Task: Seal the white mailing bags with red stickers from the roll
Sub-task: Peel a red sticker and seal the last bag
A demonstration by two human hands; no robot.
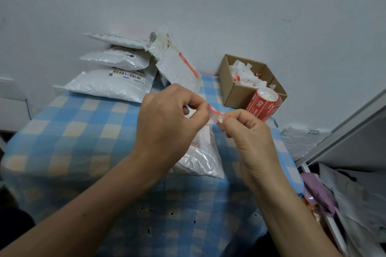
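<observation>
White mailing bags (110, 83) stacked far left on the check-clothed desk (83, 131). Left hand (167, 123), fingers curled, pinches one end of a red sticker (215, 113). Right hand (248, 137) pinches the other end. Both are held above a single white bag (200, 156) lying mid-desk. Sticker roll (264, 106) tilted at right, just beside a cardboard box (236, 92) of paper scraps.

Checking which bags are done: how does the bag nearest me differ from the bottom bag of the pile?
The bottom bag carries a barcode label and has other bags stacked on it; the near bag shows no label and has none on it. The bottom bag lies at the back left, the near bag in the middle. Both are white crinkly plastic.
</observation>
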